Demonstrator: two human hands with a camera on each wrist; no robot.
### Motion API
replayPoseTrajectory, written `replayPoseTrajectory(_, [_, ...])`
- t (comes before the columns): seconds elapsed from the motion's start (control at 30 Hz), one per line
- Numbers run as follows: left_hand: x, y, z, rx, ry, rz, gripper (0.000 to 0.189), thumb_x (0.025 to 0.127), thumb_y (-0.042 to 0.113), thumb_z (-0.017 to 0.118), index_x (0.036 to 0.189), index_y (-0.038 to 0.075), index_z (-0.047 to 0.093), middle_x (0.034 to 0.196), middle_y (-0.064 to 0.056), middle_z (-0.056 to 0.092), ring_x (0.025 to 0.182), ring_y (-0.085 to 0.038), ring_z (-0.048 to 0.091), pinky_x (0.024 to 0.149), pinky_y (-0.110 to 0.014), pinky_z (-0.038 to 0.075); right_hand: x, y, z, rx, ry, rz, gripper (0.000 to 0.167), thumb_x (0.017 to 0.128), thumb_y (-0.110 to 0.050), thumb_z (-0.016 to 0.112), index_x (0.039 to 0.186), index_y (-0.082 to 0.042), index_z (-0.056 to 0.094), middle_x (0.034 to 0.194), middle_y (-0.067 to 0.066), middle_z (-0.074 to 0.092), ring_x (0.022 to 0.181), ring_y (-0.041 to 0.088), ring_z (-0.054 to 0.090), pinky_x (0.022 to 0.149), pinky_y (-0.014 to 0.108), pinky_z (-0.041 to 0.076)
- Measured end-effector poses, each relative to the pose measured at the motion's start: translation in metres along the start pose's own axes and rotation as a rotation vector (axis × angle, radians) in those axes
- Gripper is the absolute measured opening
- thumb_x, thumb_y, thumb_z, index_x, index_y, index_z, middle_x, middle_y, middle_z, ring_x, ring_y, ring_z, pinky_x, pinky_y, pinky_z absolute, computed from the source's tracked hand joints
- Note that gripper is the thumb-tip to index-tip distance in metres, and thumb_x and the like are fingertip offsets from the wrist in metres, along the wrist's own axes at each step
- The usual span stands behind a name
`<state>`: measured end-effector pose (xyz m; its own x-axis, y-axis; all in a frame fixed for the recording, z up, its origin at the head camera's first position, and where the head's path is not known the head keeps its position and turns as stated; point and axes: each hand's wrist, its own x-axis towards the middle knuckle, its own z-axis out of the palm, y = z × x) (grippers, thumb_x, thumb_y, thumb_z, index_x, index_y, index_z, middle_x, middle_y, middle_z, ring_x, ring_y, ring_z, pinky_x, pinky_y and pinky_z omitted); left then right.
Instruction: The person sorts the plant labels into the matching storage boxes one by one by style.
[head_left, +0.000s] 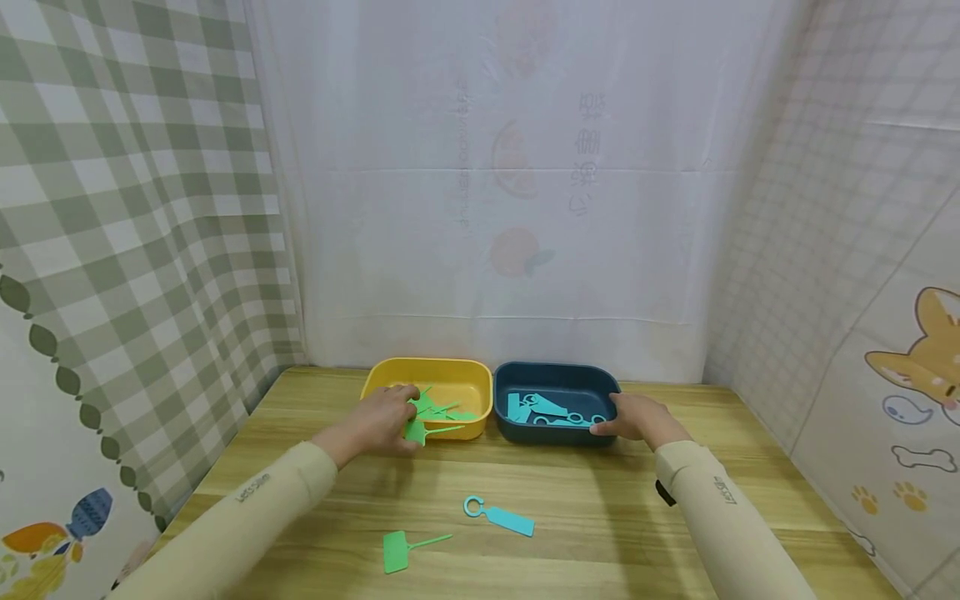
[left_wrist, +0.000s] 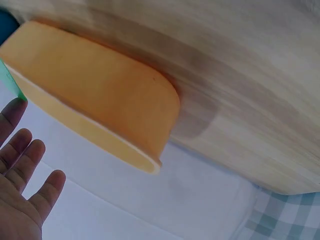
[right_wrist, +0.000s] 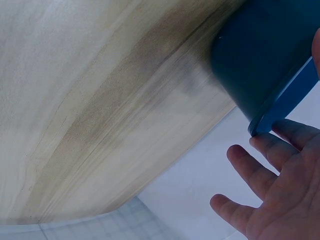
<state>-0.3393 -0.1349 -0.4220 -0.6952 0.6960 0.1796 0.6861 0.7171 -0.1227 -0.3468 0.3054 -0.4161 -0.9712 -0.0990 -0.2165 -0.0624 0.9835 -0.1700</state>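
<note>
My left hand (head_left: pixel 386 419) pinches a green flag-shaped tag (head_left: pixel 415 432) with a thin stem, at the front left of the yellow bin (head_left: pixel 480 375). In the left wrist view, a fingertip meets the edge of the green tag (left_wrist: pixel 11 82); the other fingers are spread. Several similar green tags lie inside the yellow bin. My right hand (head_left: pixel 637 417) is at the right end of the dark blue bin (head_left: pixel 555 371), which contains several light blue ring tags (head_left: pixel 547 407). The right wrist view shows that hand (right_wrist: pixel 287 185) with spread, fairly straight fingers, fingertips at the bin's rim.
On the wooden table (head_left: pixel 585 550) in front of the bins lie a light blue ring tag (head_left: pixel 510 522) and a green flag-shaped tag (head_left: pixel 396 552). Both bins stand side by side near the white curtain (head_left: pixel 420 250). A checked cloth (head_left: pixel 150 208) hangs at the left.
</note>
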Motion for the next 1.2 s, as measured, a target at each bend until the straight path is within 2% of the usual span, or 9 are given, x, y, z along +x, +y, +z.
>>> replayPoseTrajectory(0.13, [0.003, -0.006, -0.002, -0.036, -0.005, -0.054, 0.036, 0.079, 0.044, 0.077, 0.071, 0.012, 0.062, 0.122, -0.014, 0.059, 0.105, -0.034, 0.06, 0.091, -0.052, 0.049, 0.0, 0.001, 0.001, 0.003, 0.003, 0.0, 0.096, 0.087, -0.056, 0.07, 0.144, 0.014, 0.037, 0.143, 0.037, 0.04, 0.13, 0.055, 0.039, 0.099, 0.072, 0.032])
replayPoseTrajectory(0.3, [0.008, -0.014, -0.003, -0.044, -0.012, -0.085, 0.038, 0.08, 0.043, 0.08, 0.072, 0.01, 0.062, 0.123, -0.018, 0.058, 0.104, -0.036, 0.06, 0.088, -0.053, 0.051, 0.001, 0.001, 0.001, 0.005, 0.006, -0.006, 0.096, 0.087, -0.055, 0.07, 0.143, 0.014, 0.037, 0.143, 0.037, 0.041, 0.129, 0.055, 0.04, 0.099, 0.072, 0.033])
replayPoseTrajectory(0.43, [0.011, -0.021, -0.002, -0.014, -0.004, -0.116, 0.04, 0.08, 0.044, 0.08, 0.074, 0.008, 0.065, 0.121, -0.019, 0.059, 0.1, -0.035, 0.063, 0.088, -0.051, 0.052, 0.001, 0.001, 0.001, 0.004, 0.001, -0.006, 0.096, 0.086, -0.056, 0.07, 0.144, 0.014, 0.037, 0.143, 0.037, 0.041, 0.129, 0.055, 0.04, 0.099, 0.072, 0.032])
replayPoseTrajectory(0.6, [0.014, -0.028, -0.005, 0.013, -0.029, -0.179, 0.042, 0.081, 0.045, 0.08, 0.081, 0.004, 0.069, 0.123, -0.019, 0.059, 0.105, -0.035, 0.061, 0.09, -0.052, 0.052, 0.0, 0.0, 0.0, 0.01, -0.006, 0.0, 0.097, 0.086, -0.056, 0.07, 0.144, 0.014, 0.037, 0.143, 0.037, 0.041, 0.13, 0.055, 0.039, 0.099, 0.072, 0.032])
replayPoseTrajectory(0.93, [0.018, -0.034, -0.005, 0.013, -0.065, -0.295, 0.044, 0.086, 0.045, 0.075, 0.062, 0.013, 0.056, 0.129, -0.022, 0.056, 0.112, -0.038, 0.057, 0.094, -0.055, 0.047, -0.002, -0.001, -0.002, 0.012, -0.008, 0.004, 0.097, 0.086, -0.056, 0.07, 0.145, 0.014, 0.036, 0.144, 0.037, 0.04, 0.13, 0.055, 0.038, 0.1, 0.072, 0.032])
replayPoseTrajectory(1.2, [0.021, -0.035, 0.003, 0.045, -0.082, -0.364, 0.046, 0.086, 0.049, 0.072, 0.063, 0.012, 0.059, 0.134, -0.024, 0.054, 0.118, -0.042, 0.054, 0.099, -0.058, 0.044, -0.004, -0.003, -0.004, 0.004, -0.008, -0.001, 0.095, 0.087, -0.054, 0.07, 0.144, 0.015, 0.036, 0.143, 0.038, 0.04, 0.13, 0.055, 0.039, 0.1, 0.071, 0.033])
